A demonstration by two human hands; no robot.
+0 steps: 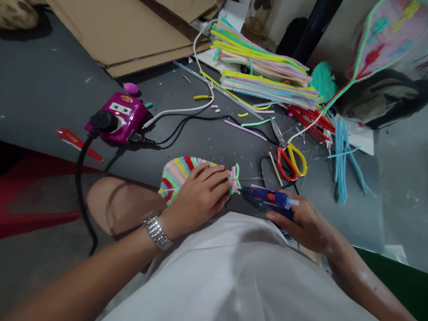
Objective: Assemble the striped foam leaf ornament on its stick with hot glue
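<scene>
My left hand [209,187] lies over a striped pipe-cleaner piece [177,171], fingers curled over its narrow right part and holding it at the table's near edge. Rows of red, yellow, blue, pink and green make up its rounded body. Beyond my fingertips a short flared end [235,178] of pink and green pipe cleaners sticks out. My right hand [301,223] is closed around a blue glue gun [267,197]. The gun's nozzle points left and is at or very near that flared end. A clear glue stick pokes from its back, and its handle is mostly hidden.
Scissors [290,160] lie beyond the glue gun. Bundled pipe cleaners [267,84] are behind, blue ones [341,165] to the right. A purple power strip [122,116] with cords and a red cutter [78,143] are left. Cardboard [133,31] lies at the back.
</scene>
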